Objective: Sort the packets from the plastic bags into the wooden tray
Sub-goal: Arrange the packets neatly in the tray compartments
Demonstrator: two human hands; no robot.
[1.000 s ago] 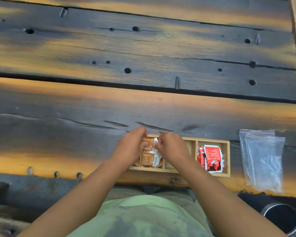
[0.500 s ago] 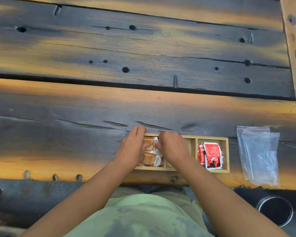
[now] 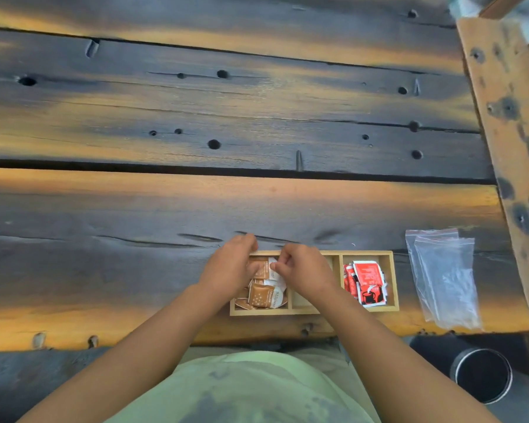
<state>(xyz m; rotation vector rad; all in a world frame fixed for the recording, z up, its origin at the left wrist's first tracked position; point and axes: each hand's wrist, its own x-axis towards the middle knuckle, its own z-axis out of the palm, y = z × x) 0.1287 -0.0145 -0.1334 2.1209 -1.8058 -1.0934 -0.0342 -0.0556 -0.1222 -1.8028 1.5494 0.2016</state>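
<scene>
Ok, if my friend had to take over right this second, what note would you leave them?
Left hand and right hand: both over the left compartment of the wooden tray, fingers pinching at a brown packet; the exact grip is hard to see.
Left compartment: brown and white packets.
Right compartment: red packets.
Middle compartment: mostly hidden by the right arm; the visible part looks bare.
Plastic bags: lying on the table right of the tray, looking empty.
Done: packets appear sorted by colour.
Left: probably just settle the brown pile.
</scene>
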